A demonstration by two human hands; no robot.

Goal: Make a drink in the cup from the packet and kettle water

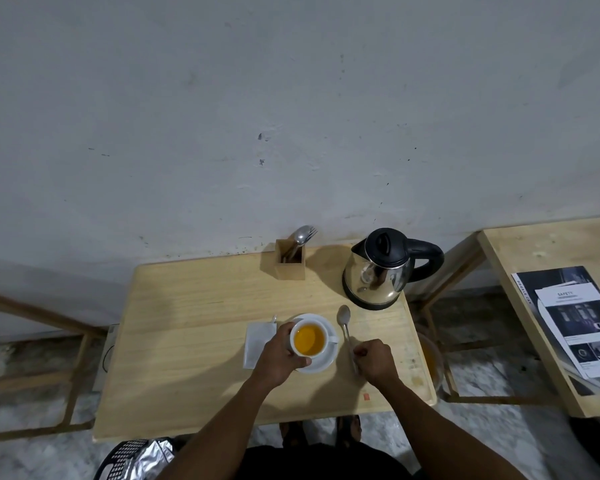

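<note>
A white cup (327, 332) holding orange liquid stands on a white saucer (329, 359) near the front of the wooden table (194, 323). My left hand (278, 355) is wrapped around the cup's left side. A metal spoon (345, 323) lies on the table to the right of the saucer, bowl pointing away, and my right hand (376, 362) is closed on its handle end. A white packet (257, 342) lies flat just left of the saucer, partly under my left hand. The steel kettle (381, 271) with a black lid and handle stands at the back right.
A wooden cutlery holder (289, 263) with a spoon and fork stands at the back by the wall. A second table (534, 258) on the right carries leaflets (582, 327). A black basket with a silver bag (136, 457) sits on the floor at the front left.
</note>
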